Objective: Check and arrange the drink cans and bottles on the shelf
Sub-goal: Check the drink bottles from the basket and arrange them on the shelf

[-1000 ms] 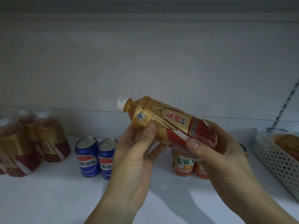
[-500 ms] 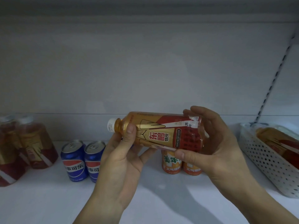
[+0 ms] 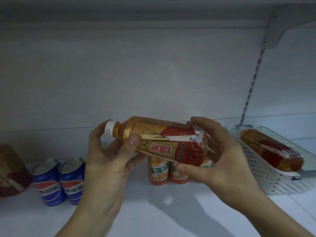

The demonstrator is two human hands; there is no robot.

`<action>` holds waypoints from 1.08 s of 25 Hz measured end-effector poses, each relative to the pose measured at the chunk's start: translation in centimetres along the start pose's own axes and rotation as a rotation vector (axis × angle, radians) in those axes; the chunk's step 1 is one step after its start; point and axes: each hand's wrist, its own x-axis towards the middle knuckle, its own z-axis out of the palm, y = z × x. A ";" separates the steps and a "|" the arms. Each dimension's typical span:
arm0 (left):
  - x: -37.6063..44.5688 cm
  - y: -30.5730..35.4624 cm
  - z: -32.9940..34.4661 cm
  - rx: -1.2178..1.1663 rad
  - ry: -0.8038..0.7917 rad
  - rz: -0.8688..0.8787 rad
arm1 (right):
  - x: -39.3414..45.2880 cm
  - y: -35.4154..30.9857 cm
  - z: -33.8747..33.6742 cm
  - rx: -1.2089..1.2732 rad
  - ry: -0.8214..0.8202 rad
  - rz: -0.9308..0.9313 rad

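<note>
Both hands hold one bottle (image 3: pixel 162 144) sideways in the air above the shelf (image 3: pixel 153 211), white cap (image 3: pixel 109 127) toward the left hand. Left hand (image 3: pixel 109 161) curls round the neck end, thumb on the label. Right hand (image 3: pixel 220 156) grips the base end. Orange cans (image 3: pixel 168 173) stand right behind and below the hands. Blue cans (image 3: pixel 59 182) left of left hand; white basket (image 3: pixel 266 177) with another bottle (image 3: pixel 271 149) right of right hand.
</note>
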 end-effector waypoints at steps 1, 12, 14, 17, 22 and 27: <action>0.4 0.0 1.0 0.018 -0.016 0.006 | -0.2 -0.1 -0.8 -0.061 0.028 -0.019; 1.9 -4.2 18.0 0.263 -0.320 -0.086 | -4.7 0.1 -12.7 -0.371 0.407 -0.097; 1.9 -5.8 20.7 0.315 -0.378 -0.114 | -5.6 0.1 -14.6 -0.389 0.482 -0.061; 2.9 -9.0 25.3 0.407 -0.442 -0.162 | -5.7 1.1 -17.5 -0.447 0.594 0.002; 5.8 -14.0 31.5 0.655 -0.615 -0.226 | -4.1 4.0 -20.4 -0.539 0.740 0.143; 8.3 -18.6 34.1 0.950 -0.718 -0.337 | -3.4 6.9 -22.0 -0.672 0.758 0.305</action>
